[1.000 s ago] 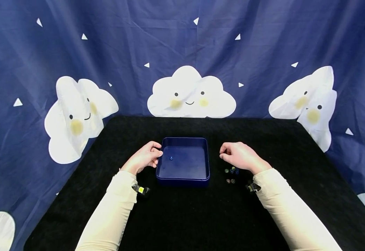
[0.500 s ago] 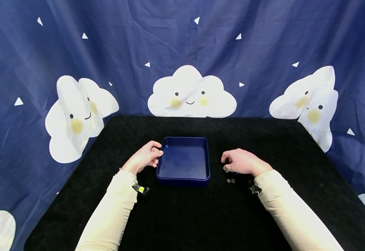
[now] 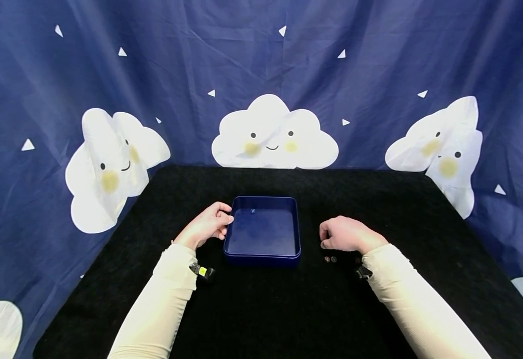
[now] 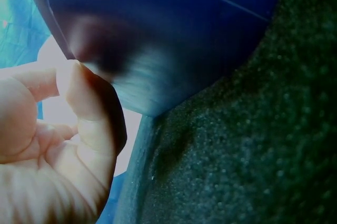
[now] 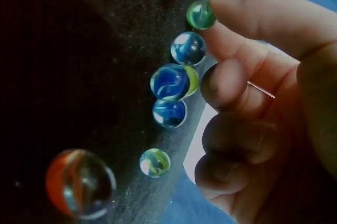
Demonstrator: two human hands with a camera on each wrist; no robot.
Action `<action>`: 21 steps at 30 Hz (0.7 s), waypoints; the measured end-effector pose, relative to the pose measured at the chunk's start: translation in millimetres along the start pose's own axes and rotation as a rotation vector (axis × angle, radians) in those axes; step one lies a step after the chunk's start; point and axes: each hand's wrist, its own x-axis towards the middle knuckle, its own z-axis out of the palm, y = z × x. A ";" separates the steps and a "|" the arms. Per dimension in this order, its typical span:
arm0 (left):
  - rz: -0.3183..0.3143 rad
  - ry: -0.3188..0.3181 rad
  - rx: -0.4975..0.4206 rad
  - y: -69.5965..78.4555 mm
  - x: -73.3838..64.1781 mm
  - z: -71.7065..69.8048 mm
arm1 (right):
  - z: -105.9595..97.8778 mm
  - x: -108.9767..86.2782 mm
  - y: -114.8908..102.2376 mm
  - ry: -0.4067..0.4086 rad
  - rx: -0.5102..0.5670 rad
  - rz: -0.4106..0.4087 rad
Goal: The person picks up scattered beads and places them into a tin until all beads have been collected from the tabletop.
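In the head view my left hand [image 3: 205, 225] is at the left side of a square blue box [image 3: 262, 257], thumb and forefinger right at its rim. The left wrist view has the thumb touching the outer wall. One small blue marble [image 3: 253, 211] lies inside, near the far wall. To the right of the box my right hand [image 3: 346, 234] is low over the black cloth. Its thumb and forefinger pinch a green marble [image 5: 201, 15] in the right wrist view, the other fingers curled. Beside it lie a pale blue marble [image 5: 188, 48] and a dark blue marble [image 5: 169, 82].
An orange-streaked marble [image 5: 80, 184] and a yellow-green swirled marble [image 5: 155, 162] lie on the cloth [image 3: 261, 314]. Two reddish-brown and grey marbles [image 3: 327, 259] sit just in front of the right hand. A blue curtain [image 3: 189, 55] with clouds hangs behind the table.
My right hand has come down and slightly toward me over the marbles, and the fingertips have closed. The marble in the box has rolled to the far wall, then right. My left hand stays put.
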 end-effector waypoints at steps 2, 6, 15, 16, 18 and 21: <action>-0.001 0.002 0.000 0.1 0.0 0.8 | 0.8 -0.8 -0.1 -0.011 -0.002 0.008; -0.005 0.007 0.003 -0.1 -0.3 1.6 | 2.1 -0.9 -0.1 -0.011 -0.006 0.001; 0.000 0.003 0.009 0.9 0.2 1.0 | -1.9 -0.9 0.4 0.077 0.008 0.000; 0.000 0.004 0.010 1.2 0.0 0.9 | -2.5 -1.0 0.2 0.086 0.016 0.004; -0.001 0.003 0.011 1.3 -0.2 0.7 | -3.9 -1.1 -0.3 0.116 0.032 0.008; 0.002 -0.001 0.011 0.7 0.0 0.4 | -5.2 -0.6 -2.0 0.193 0.034 -0.005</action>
